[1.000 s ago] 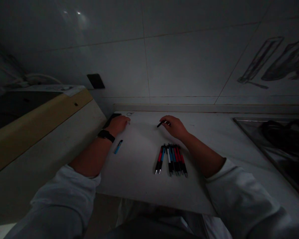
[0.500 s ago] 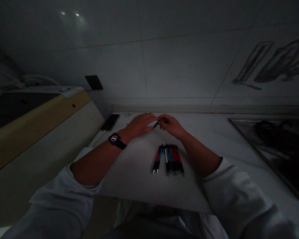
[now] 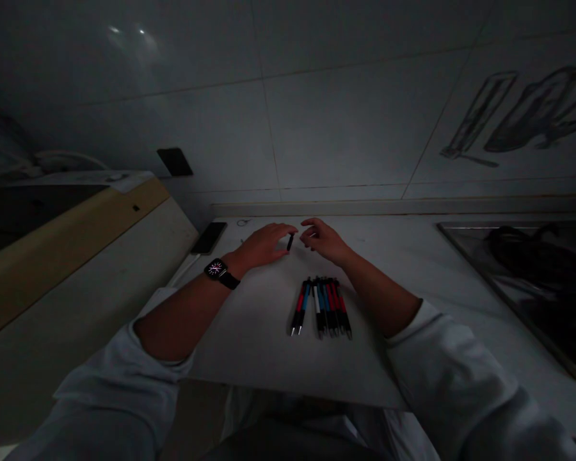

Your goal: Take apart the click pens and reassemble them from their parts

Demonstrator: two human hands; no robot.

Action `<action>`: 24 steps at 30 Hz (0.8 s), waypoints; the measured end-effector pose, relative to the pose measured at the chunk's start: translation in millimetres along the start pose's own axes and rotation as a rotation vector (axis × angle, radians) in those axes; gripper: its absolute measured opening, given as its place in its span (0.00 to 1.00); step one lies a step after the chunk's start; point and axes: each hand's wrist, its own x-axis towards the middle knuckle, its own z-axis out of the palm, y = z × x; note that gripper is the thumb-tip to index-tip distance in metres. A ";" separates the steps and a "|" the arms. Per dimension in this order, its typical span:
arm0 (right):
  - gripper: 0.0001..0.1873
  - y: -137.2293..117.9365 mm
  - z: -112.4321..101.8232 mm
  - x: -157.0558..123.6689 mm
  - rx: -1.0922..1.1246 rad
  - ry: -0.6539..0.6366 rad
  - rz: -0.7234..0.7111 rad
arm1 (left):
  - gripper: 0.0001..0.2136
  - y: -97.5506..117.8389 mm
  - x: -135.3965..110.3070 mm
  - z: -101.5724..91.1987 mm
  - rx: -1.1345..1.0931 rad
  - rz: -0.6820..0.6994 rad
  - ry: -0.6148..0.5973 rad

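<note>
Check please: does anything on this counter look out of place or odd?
Only a short dark piece between the left hand and right hand stands out: it is far shorter than the pens, which lie in a tidy row.

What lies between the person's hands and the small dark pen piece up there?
Nothing visible. The dark pen piece is at the fingertips of the left hand, seemingly pinched there; the right hand is just beside it. The row of pens lies nearer the person, off that line.
</note>
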 end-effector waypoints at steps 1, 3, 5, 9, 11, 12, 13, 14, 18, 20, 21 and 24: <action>0.21 0.6 -4.4 1.7 -0.015 0.048 0.004 | 0.29 -8.8 -3.2 0.3 0.021 -0.043 -0.017; 0.18 1.6 -14.5 5.5 -0.033 0.140 0.012 | 0.30 -29.3 -10.3 1.6 0.078 -0.129 -0.052; 0.17 2.3 -23.4 8.7 -0.041 0.202 0.025 | 0.32 -49.5 -16.7 3.9 0.117 -0.203 -0.115; 0.17 3.1 -31.3 10.3 -0.062 0.224 0.043 | 0.32 -74.6 -21.1 9.2 0.116 -0.311 -0.247; 0.17 3.5 -31.5 9.4 -0.078 0.216 0.037 | 0.32 -79.8 -19.8 11.2 0.088 -0.318 -0.279; 0.17 3.7 -31.4 8.8 -0.085 0.214 0.031 | 0.33 -81.5 -18.8 12.1 0.073 -0.315 -0.286; 0.17 3.9 -31.5 8.4 -0.090 0.212 0.025 | 0.33 -82.9 -17.9 12.9 0.060 -0.310 -0.287; 0.17 4.1 -31.6 8.0 -0.093 0.211 0.019 | 0.34 -84.3 -17.3 13.9 0.050 -0.304 -0.287; 0.17 4.9 -33.4 7.9 -0.099 0.214 0.008 | 0.34 -88.6 -17.2 17.5 0.031 -0.289 -0.276; 0.17 5.4 -34.1 8.1 -0.102 0.207 0.008 | 0.34 -89.8 -17.8 18.7 0.026 -0.290 -0.268; 0.17 5.7 -34.2 8.3 -0.104 0.204 0.007 | 0.34 -90.1 -18.0 19.1 0.022 -0.292 -0.266; 0.17 6.6 -34.1 8.9 -0.112 0.201 0.000 | 0.33 -90.7 -18.2 19.8 0.013 -0.289 -0.262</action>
